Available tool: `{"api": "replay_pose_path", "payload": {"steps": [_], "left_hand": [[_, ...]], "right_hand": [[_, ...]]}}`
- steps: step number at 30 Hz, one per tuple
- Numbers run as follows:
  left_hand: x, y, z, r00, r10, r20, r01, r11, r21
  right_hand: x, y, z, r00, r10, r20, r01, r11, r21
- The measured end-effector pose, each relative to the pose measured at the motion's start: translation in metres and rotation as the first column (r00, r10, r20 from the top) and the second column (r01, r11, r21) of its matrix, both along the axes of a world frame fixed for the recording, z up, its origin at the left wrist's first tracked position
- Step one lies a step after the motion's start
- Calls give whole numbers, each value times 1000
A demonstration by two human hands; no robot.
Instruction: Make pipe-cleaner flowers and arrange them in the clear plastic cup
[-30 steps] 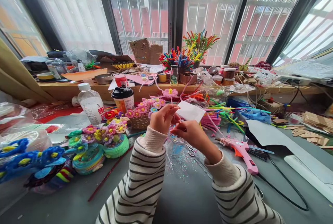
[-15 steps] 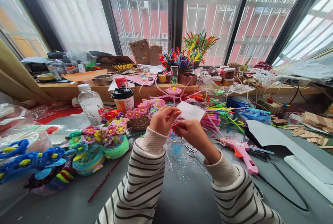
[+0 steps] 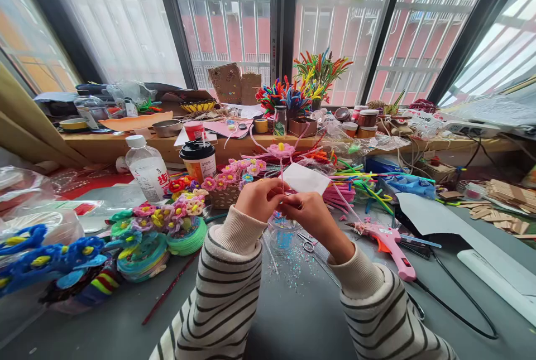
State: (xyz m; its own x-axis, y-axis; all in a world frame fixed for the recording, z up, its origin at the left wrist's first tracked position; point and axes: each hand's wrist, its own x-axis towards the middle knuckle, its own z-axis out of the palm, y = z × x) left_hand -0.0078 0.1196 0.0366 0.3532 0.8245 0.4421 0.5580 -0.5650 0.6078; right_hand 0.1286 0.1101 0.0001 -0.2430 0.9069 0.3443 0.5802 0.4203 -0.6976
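A pink fuzzy flower (image 3: 281, 150) stands upright on a thin pink stem (image 3: 282, 173) above my hands. My left hand (image 3: 260, 199) pinches the stem, fingers closed. Right beside it, my right hand (image 3: 309, 214) is closed on the stem's lower part, its fingertips meeting those of the left. Behind the right hand is a white card (image 3: 306, 178). Below the fingers sits a clear plastic cup (image 3: 283, 236) with blue print, its top partly hidden by my hands.
Scissors (image 3: 308, 245) and scattered glitter (image 3: 295, 270) lie by the cup. A pink glue gun (image 3: 391, 245) with a black cord is at the right. Fuzzy flower pots (image 3: 142, 257), a bottle (image 3: 146, 169) and a lidded paper cup (image 3: 198, 160) stand at the left.
The pink flower has dropped slightly and tilted to show more of its top. My left hand has shifted a little left and down, its fingers closer to the right hand.
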Motion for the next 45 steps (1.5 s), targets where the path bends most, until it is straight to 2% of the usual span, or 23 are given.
{"api": "replay_pose_path", "payload": {"steps": [11, 17, 23, 26, 29, 33, 35, 37, 41, 45], "left_hand": [[-3, 0, -2, 1000, -13, 21, 13, 1000, 26], [-5, 0, -5, 998, -32, 62, 29, 998, 50], [-8, 5, -10, 984, -55, 171, 65, 996, -54], [-6, 8, -12, 968, -57, 246, 75, 995, -64], [-3, 6, -11, 921, -30, 388, 47, 998, -34], [-4, -9, 3, 778, 16, 629, -48, 998, 35], [-6, -18, 12, 734, 39, 678, -111, 992, 62], [-8, -24, 18, 705, 38, 708, -116, 991, 63], [-5, -19, 16, 678, -14, 735, 58, 998, -34], [4, -8, 5, 676, 28, 737, 162, 969, -186]], "right_hand": [[1, 2, -3, 998, 5, -61, -8, 999, -49], [7, 2, -1, 971, 108, -212, -134, 985, -109], [8, 2, 0, 954, 90, -286, -135, 981, -141], [7, 2, 0, 946, 87, -313, -135, 982, -135], [8, 3, 1, 954, 76, -289, -115, 986, -121], [8, 4, 1, 951, 62, -303, -94, 992, -90], [9, 3, 3, 925, 35, -379, -55, 998, -41], [11, 0, 7, 869, 9, -496, -14, 1000, -6], [18, -8, 21, 740, -21, -673, 75, 996, 51], [28, -14, 32, 685, -54, -726, 174, 981, 91]]}}
